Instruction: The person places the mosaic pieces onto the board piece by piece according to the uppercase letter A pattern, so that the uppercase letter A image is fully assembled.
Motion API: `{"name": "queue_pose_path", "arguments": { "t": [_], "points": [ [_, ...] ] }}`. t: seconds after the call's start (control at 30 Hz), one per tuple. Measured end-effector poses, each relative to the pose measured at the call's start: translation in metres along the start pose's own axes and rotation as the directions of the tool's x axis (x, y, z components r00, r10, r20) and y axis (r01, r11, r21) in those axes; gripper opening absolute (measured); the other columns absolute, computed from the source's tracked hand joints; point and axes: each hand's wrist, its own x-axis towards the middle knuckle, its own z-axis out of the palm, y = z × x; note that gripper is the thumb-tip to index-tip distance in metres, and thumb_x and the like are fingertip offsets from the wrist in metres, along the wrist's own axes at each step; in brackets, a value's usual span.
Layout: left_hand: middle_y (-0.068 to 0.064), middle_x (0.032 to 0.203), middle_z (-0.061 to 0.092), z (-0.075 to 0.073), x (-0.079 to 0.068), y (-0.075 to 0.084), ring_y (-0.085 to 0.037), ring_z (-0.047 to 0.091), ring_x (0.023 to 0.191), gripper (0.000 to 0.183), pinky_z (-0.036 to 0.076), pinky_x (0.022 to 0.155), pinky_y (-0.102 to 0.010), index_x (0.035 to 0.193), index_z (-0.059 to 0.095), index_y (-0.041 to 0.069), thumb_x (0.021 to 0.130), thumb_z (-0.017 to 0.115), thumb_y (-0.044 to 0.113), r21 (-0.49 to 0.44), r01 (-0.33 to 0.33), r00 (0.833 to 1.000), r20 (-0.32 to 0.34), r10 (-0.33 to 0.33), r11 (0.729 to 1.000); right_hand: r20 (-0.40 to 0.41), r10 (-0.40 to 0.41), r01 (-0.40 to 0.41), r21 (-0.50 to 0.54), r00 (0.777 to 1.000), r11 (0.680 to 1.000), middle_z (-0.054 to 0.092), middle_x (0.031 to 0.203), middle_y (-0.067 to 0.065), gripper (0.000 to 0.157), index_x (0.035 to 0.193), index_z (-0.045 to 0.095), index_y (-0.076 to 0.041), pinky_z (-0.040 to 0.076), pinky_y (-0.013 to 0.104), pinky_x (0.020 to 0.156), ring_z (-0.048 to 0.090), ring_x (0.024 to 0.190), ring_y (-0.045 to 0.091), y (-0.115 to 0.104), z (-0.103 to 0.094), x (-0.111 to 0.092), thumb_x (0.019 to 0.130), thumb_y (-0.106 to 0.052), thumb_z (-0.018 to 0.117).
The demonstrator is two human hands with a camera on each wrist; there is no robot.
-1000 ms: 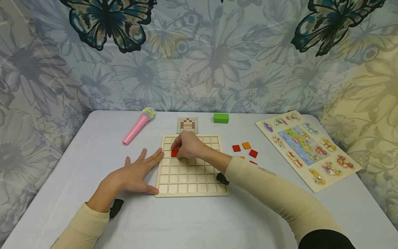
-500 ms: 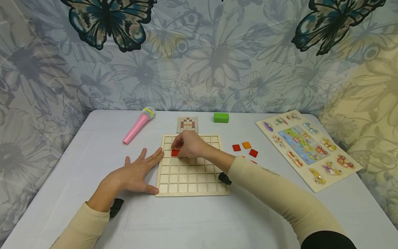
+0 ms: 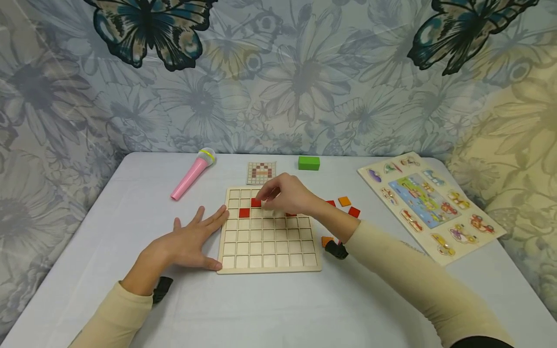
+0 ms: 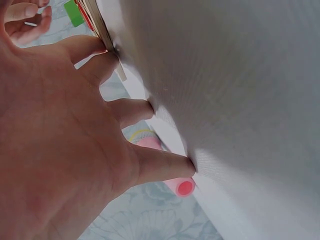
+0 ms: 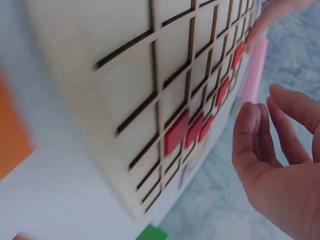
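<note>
The wooden grid board point(image 3: 256, 249) lies flat on the table. My left hand point(image 3: 187, 245) is spread at its left side, thumb and fingertips against the frame. Over the upper part of the board hovers my right hand point(image 3: 288, 193), fingers loosely bent. The right wrist view shows nothing between the fingers point(image 5: 245, 135). One red square tile point(image 3: 244, 212) sits in a left-hand cell; another red tile point(image 3: 256, 202) lies in the row above, just beside the right fingertips. In the right wrist view several tiles show in the cells, including a near red tile point(image 5: 177, 132). My right hand partly hides the head view's upper cells.
Behind the board lie a small pattern card point(image 3: 261, 173) and a green block point(image 3: 308, 163). A pink toy microphone point(image 3: 191, 178) is at back left. Loose red and orange tiles point(image 3: 344, 201) lie right of the board, near a picture puzzle board point(image 3: 428, 205).
My right hand has let go of the left-hand red tile, lifted and moved right. That tile stays in its cell, and tiles above and right are uncovered. The left hand keeps its place.
</note>
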Motion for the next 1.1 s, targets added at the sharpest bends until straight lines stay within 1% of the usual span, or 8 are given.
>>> {"name": "queue_pose_path", "arguments": {
  "t": [0.13,0.37,0.53,0.63,0.77,0.87,1.0,1.1],
  "points": [
    [0.002,0.178,0.004,0.000,0.000,0.000,-0.053,0.002,0.158,0.122,0.004,0.103,-0.093,0.169,0.015,0.020,0.078,0.086,0.055,0.007,0.000,1.000,-0.001,0.000,1.000,-0.031,0.023,-0.022,0.016,0.999,1.000,0.078,0.110,0.011,0.023,0.111,0.080,-0.006,0.056,0.033,0.082,0.070,0.093,0.020,0.009,-0.014,-0.014,0.088,-0.005,0.077],
    [0.003,0.178,0.004,0.000,0.000,0.001,-0.053,0.002,0.159,0.122,0.004,0.103,-0.093,0.169,0.015,0.021,0.077,0.087,0.057,0.003,0.001,1.000,-0.002,-0.001,1.000,-0.098,0.086,-0.087,-0.004,0.991,0.996,0.078,0.111,0.010,0.024,0.111,0.080,-0.007,0.055,0.033,0.081,0.070,0.096,0.021,0.029,-0.039,-0.036,0.088,-0.004,0.077],
    [0.003,0.178,0.005,0.000,-0.001,0.002,-0.053,0.002,0.159,0.123,0.005,0.103,-0.093,0.169,0.014,0.022,0.077,0.087,0.056,0.001,0.002,1.000,-0.004,-0.002,1.000,-0.133,0.149,-0.151,-0.010,0.980,0.988,0.076,0.112,0.013,0.025,0.115,0.079,-0.007,0.053,0.032,0.071,0.067,0.098,0.025,0.049,-0.056,-0.051,0.090,-0.005,0.076],
    [0.003,0.178,0.005,0.000,-0.002,0.002,-0.053,0.003,0.159,0.122,0.005,0.103,-0.093,0.169,0.015,0.022,0.076,0.087,0.056,0.003,0.001,1.000,-0.005,-0.001,1.000,-0.147,0.191,-0.197,-0.023,0.970,0.980,0.075,0.115,0.014,0.026,0.116,0.078,-0.007,0.055,0.032,0.073,0.067,0.101,0.027,0.062,-0.063,-0.060,0.090,-0.005,0.075],
    [0.002,0.178,0.006,0.000,-0.002,0.002,-0.053,0.003,0.158,0.122,0.005,0.102,-0.093,0.169,0.015,0.021,0.076,0.087,0.056,0.001,0.001,1.000,-0.004,-0.001,1.000,-0.160,0.249,-0.260,-0.055,0.955,0.964,0.075,0.118,0.013,0.027,0.117,0.078,-0.008,0.055,0.031,0.077,0.066,0.102,0.027,0.078,-0.070,-0.070,0.091,-0.006,0.074],
    [0.002,0.178,0.005,0.000,-0.001,0.002,-0.053,0.002,0.158,0.122,0.005,0.102,-0.093,0.169,0.015,0.021,0.076,0.087,0.056,0.000,0.003,1.000,-0.003,-0.003,1.000,-0.162,0.276,-0.292,-0.083,0.947,0.953,0.074,0.118,0.013,0.028,0.118,0.078,-0.009,0.055,0.030,0.075,0.065,0.102,0.027,0.088,-0.073,-0.075,0.090,-0.006,0.074],
    [0.002,0.178,0.005,0.001,-0.002,0.002,-0.054,0.002,0.158,0.122,0.005,0.102,-0.094,0.169,0.015,0.021,0.076,0.086,0.057,0.002,-0.003,1.000,-0.003,0.003,1.000,-0.145,0.297,-0.312,-0.095,0.944,0.945,0.072,0.111,0.014,0.032,0.118,0.077,-0.008,0.053,0.031,0.065,0.063,0.093,0.027,0.096,-0.073,-0.079,0.087,-0.003,0.075],
    [0.002,0.178,0.005,0.001,-0.002,0.002,-0.054,0.002,0.158,0.122,0.006,0.101,-0.094,0.169,0.015,0.021,0.076,0.086,0.058,0.006,-0.008,1.000,-0.006,0.008,1.000,-0.141,0.292,-0.308,-0.112,0.946,0.945,0.071,0.107,0.013,0.034,0.118,0.077,-0.008,0.052,0.031,0.063,0.062,0.090,0.026,0.100,-0.072,-0.080,0.084,-0.001,0.076]
  ]
}}
